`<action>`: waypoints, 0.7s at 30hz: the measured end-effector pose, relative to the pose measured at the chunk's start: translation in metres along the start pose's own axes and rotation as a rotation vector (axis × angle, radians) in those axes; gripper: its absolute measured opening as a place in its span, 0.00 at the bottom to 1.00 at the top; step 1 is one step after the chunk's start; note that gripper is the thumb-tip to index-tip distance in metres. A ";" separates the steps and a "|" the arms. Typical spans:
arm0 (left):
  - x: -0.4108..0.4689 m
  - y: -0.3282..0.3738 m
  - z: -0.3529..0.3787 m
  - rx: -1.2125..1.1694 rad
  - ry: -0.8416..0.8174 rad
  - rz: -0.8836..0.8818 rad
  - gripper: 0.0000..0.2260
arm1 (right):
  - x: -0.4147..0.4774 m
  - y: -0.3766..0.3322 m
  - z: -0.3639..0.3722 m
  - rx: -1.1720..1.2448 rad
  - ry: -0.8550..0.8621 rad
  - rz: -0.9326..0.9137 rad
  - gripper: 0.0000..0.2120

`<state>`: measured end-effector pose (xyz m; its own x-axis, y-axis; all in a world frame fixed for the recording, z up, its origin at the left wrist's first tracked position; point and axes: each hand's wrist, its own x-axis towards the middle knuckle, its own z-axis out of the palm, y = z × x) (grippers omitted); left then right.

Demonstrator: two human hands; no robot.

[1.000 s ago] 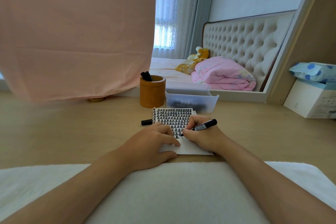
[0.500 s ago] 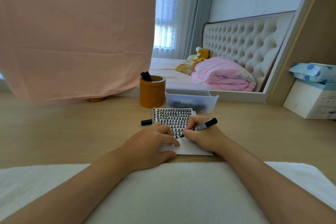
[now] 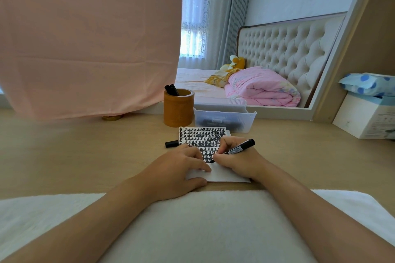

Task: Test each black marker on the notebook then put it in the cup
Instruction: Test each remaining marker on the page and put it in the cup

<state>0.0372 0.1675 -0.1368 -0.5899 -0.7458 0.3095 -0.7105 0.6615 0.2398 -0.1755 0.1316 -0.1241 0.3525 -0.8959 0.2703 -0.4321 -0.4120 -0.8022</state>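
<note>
A small notebook (image 3: 204,137) lies on the wooden desk, its page filled with rows of black marks. My right hand (image 3: 239,161) grips a black marker (image 3: 239,149) with the tip down on the page below the last row. My left hand (image 3: 177,168) rests flat on the notebook's left lower part, fingers spread over the paper. The marker's black cap (image 3: 171,143) lies on the desk just left of the notebook. Behind it stands a brown cup (image 3: 178,111) with two black markers (image 3: 171,89) sticking out.
A clear plastic bin (image 3: 224,119) with several markers sits right of the cup, behind the notebook. A white box (image 3: 365,117) topped by a blue dotted pack stands at the far right. A pink cloth (image 3: 85,38) hangs at the left. A white towel (image 3: 203,226) covers the desk's near edge.
The marker tip has shifted very slightly on the page; both hands otherwise stay where they were.
</note>
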 end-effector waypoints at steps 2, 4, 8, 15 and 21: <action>0.000 0.000 0.000 0.009 0.003 0.004 0.16 | 0.000 -0.001 0.000 -0.021 0.006 -0.001 0.15; 0.000 -0.001 0.001 0.016 0.004 0.005 0.16 | 0.000 -0.002 0.001 -0.024 0.011 0.004 0.16; 0.001 -0.001 0.000 0.026 0.008 0.009 0.16 | 0.001 0.001 -0.001 0.072 0.055 0.061 0.14; 0.002 -0.009 -0.008 -0.113 0.234 -0.045 0.11 | 0.004 -0.003 0.000 0.131 0.162 -0.062 0.07; 0.006 -0.050 -0.006 0.049 0.352 -0.385 0.17 | 0.013 0.000 0.005 0.086 0.138 -0.078 0.15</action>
<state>0.0714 0.1307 -0.1416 -0.1237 -0.8574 0.4995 -0.8727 0.3336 0.3565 -0.1672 0.1212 -0.1231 0.2626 -0.8787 0.3987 -0.3332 -0.4704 -0.8171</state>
